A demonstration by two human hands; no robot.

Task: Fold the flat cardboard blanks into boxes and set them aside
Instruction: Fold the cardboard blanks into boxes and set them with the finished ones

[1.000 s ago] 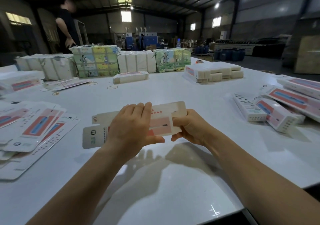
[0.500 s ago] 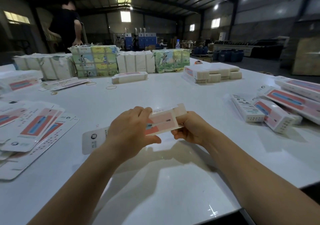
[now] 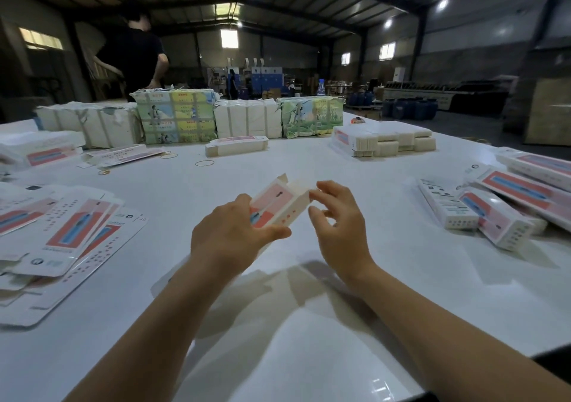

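A white and pink cardboard box [image 3: 278, 202], opened into a tube with its far end flaps standing up, is held above the white table [image 3: 309, 324]. My left hand [image 3: 230, 234] grips its near end, thumb along the underside. My right hand [image 3: 340, 225] is at the box's right end, fingertips touching the end flap, fingers loosely curved. Flat printed blanks [image 3: 71, 238] lie fanned out at the left. Folded boxes [image 3: 494, 216] lie in a pile at the right.
Wrapped bundles [image 3: 176, 116] line the table's far edge, with a flat stack [image 3: 383, 139] and one small stack [image 3: 236, 145] before them. Rubber bands [image 3: 204, 163] lie loose. A person in black [image 3: 136, 52] stands behind the bundles.
The blank has gone from flat to an opened tube and turned end-on toward me. My right hand let go of its grip and moved to the end flap. The person at the back turned away.
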